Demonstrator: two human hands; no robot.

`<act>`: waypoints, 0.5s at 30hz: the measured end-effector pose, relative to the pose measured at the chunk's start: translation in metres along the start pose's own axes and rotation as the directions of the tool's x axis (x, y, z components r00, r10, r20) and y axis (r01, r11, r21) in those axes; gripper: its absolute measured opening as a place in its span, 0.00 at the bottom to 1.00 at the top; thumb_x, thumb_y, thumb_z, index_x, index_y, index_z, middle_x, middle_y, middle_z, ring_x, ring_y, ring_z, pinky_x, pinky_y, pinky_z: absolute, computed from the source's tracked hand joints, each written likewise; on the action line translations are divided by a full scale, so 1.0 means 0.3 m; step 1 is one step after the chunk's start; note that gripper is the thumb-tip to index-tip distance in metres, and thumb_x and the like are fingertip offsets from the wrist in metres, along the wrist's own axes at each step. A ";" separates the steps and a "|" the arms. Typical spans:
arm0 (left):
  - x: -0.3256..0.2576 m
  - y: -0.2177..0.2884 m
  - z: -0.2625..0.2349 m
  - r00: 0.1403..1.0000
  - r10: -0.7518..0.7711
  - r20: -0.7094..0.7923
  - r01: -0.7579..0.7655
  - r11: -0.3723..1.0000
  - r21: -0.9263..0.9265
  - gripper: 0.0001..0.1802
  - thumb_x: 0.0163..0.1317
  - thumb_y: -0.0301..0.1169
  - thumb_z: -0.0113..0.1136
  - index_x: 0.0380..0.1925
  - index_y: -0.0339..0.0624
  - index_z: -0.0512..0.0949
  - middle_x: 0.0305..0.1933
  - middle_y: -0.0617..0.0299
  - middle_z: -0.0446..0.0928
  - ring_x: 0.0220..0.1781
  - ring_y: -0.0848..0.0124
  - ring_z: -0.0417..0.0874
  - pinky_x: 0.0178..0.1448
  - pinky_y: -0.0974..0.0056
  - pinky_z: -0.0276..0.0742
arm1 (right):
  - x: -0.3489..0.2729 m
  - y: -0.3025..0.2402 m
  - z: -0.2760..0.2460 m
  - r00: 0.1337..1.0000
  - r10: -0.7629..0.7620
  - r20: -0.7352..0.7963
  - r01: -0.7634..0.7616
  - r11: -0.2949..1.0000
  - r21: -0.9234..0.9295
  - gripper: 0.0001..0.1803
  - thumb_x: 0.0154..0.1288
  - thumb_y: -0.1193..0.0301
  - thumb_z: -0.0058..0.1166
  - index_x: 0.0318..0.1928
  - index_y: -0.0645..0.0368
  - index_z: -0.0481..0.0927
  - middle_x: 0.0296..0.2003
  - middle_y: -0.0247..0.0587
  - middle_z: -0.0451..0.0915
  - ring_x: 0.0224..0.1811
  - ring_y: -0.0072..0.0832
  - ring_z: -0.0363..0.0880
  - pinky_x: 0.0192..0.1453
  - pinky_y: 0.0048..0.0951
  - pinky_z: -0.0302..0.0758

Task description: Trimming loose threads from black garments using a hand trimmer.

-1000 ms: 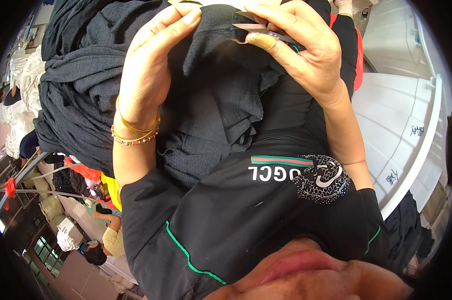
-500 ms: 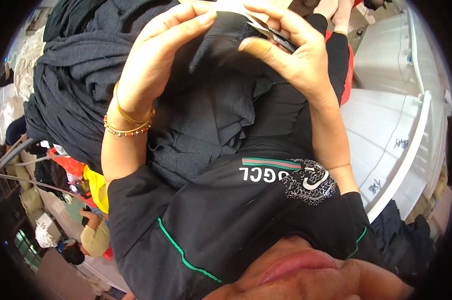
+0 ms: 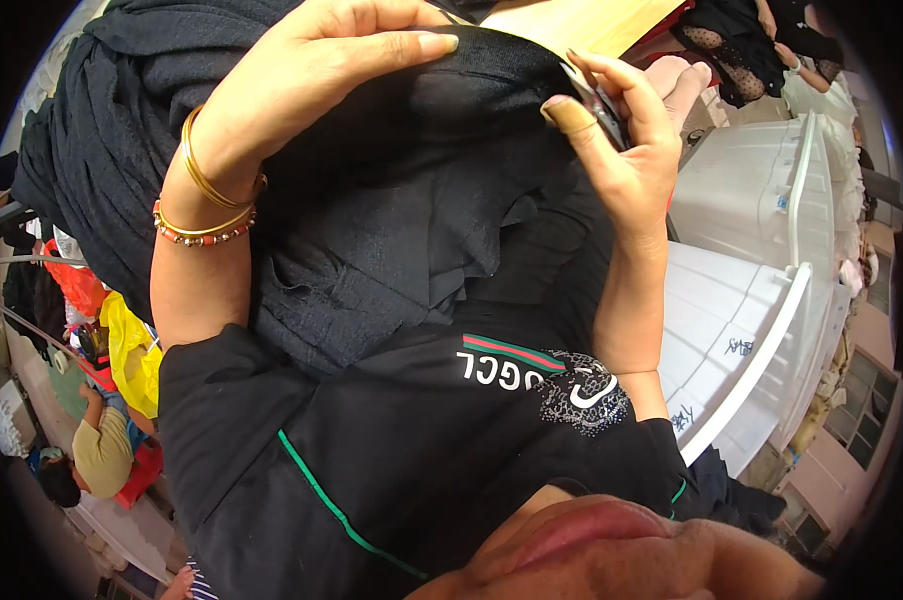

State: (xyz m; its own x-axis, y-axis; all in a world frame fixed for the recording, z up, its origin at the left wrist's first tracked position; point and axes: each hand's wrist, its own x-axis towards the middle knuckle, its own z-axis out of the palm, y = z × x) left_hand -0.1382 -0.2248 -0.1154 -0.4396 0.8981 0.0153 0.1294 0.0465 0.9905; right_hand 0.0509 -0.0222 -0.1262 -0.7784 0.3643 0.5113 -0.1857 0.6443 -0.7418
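Observation:
My left hand (image 3: 332, 70), with gold bangles and a beaded bracelet at the wrist, grips the top fold of a black garment (image 3: 422, 210) that hangs in front of my chest. My right hand (image 3: 627, 160) is at the garment's right edge. It holds a small pair of dark metal thread snips (image 3: 600, 100) between thumb and fingers, with the blades against the cloth. A large heap of dark grey-black fabric (image 3: 102, 170) lies behind my left arm.
White plastic tables or crates (image 3: 742, 310) stand to the right, and a pale wooden board (image 3: 592, 20) lies at the top. Yellow and red bags (image 3: 132, 350) sit at the lower left beside a crouching person (image 3: 97, 455). Another person in black is at the top right (image 3: 747, 50).
My left hand has pulled the garment's fold further over and my right hand with the snips has shifted to the right edge of the cloth. The view has tilted.

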 end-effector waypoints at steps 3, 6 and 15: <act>0.005 0.005 0.012 1.000 -0.019 0.021 0.020 0.999 -0.044 0.13 0.71 0.27 0.57 0.50 0.32 0.80 0.47 0.66 0.81 0.50 0.80 0.80 0.58 0.74 0.73 | 0.025 0.003 0.014 0.977 -0.205 0.061 0.206 0.979 0.001 0.20 0.55 0.75 0.71 0.49 0.60 0.84 0.36 0.37 0.83 0.35 0.23 0.78 0.42 0.21 0.75; 0.007 0.010 0.018 0.997 -0.003 0.073 0.006 0.999 -0.044 0.12 0.71 0.27 0.56 0.50 0.32 0.80 0.46 0.66 0.81 0.50 0.80 0.79 0.58 0.74 0.72 | 0.046 -0.011 0.039 0.938 -0.340 0.066 0.345 0.934 -0.091 0.22 0.52 0.75 0.72 0.50 0.58 0.85 0.32 0.37 0.82 0.31 0.24 0.79 0.37 0.23 0.76; 0.004 0.024 0.033 0.996 0.012 0.085 -0.009 0.999 -0.045 0.13 0.71 0.29 0.56 0.50 0.33 0.80 0.46 0.67 0.81 0.51 0.80 0.79 0.59 0.75 0.71 | 0.046 0.016 0.069 0.936 -0.345 0.069 0.351 0.926 -0.136 0.23 0.49 0.73 0.73 0.50 0.51 0.87 0.29 0.33 0.79 0.26 0.24 0.78 0.30 0.24 0.75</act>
State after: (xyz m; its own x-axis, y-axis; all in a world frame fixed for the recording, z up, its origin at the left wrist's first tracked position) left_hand -0.1291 -0.2191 -0.1097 -0.3609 0.9325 0.0159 0.0934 0.0191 0.9954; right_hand 0.0266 -0.0279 -0.1318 -0.7059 0.0728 0.7046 -0.3635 0.8165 -0.4486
